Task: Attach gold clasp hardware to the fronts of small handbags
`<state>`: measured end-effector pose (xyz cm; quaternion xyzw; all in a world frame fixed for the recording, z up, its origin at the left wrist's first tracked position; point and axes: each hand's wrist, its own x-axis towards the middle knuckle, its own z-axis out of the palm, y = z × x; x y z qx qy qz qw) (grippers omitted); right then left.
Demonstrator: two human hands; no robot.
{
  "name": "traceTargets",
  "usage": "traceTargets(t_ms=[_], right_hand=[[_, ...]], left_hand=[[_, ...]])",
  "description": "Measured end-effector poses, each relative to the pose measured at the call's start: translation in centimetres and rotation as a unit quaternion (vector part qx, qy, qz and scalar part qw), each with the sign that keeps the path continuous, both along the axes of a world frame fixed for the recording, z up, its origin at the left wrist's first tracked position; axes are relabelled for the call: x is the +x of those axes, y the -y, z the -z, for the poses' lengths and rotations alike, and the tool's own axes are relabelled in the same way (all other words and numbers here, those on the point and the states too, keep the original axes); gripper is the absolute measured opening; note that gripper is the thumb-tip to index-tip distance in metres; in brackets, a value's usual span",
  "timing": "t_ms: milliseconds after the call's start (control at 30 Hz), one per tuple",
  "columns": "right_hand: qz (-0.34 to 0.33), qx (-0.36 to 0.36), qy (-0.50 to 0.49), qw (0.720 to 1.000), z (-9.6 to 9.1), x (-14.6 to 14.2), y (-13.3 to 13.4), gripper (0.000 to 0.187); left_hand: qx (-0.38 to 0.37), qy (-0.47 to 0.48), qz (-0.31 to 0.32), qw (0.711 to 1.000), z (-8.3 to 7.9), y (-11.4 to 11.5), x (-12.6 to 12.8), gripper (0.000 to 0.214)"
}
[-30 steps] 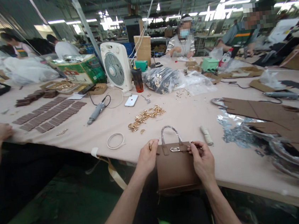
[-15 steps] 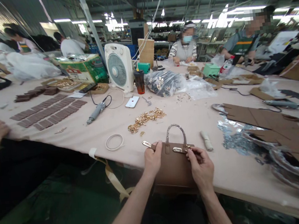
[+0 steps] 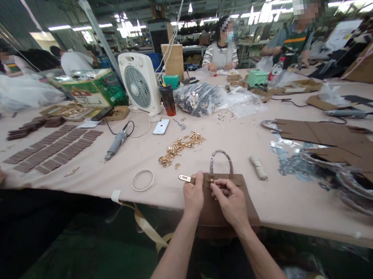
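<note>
Right of the tape roll (image 3: 142,189), at the surface (image 3: 104,177) edge, I have a brown handbag (image 3: 210,208): left grip (image 3: 194,197) clenches its metal-tipped strap (image 3: 187,179); right grip (image 3: 231,200) pinches a small gold fitting (image 3: 212,181). Probably light, fairly stiff, best held by its top.

The left hand (image 3: 193,196) and right hand (image 3: 232,200) were both bare, each with a slender wrist. The left forearm (image 3: 176,255), between six and seven o'clock, and the right forearm (image 3: 261,256), near five, were bare too, widening toward the elbow. Shadow (image 3: 229,261) between them, at six, obscured any clothing.
</note>
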<state>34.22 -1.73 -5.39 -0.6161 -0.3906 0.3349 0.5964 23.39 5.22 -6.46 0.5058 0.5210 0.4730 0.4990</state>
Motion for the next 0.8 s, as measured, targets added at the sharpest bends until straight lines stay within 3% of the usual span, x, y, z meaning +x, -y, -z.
traceTargets(t_ms=[367, 800], right_hand=[[0.008, 0.009, 0.022, 1.000, 0.0, -0.5, -0.2, 0.036], [0.029, 0.007, 0.076, 0.997, -0.5, -1.2, -0.3, 0.031]], left_hand=[[0.045, 0.016, 0.018, 0.999, -0.2, 0.3, 0.0, 0.041], [0.101, -0.035, 0.014, 0.994, -0.8, 0.9, -0.2, 0.037]])
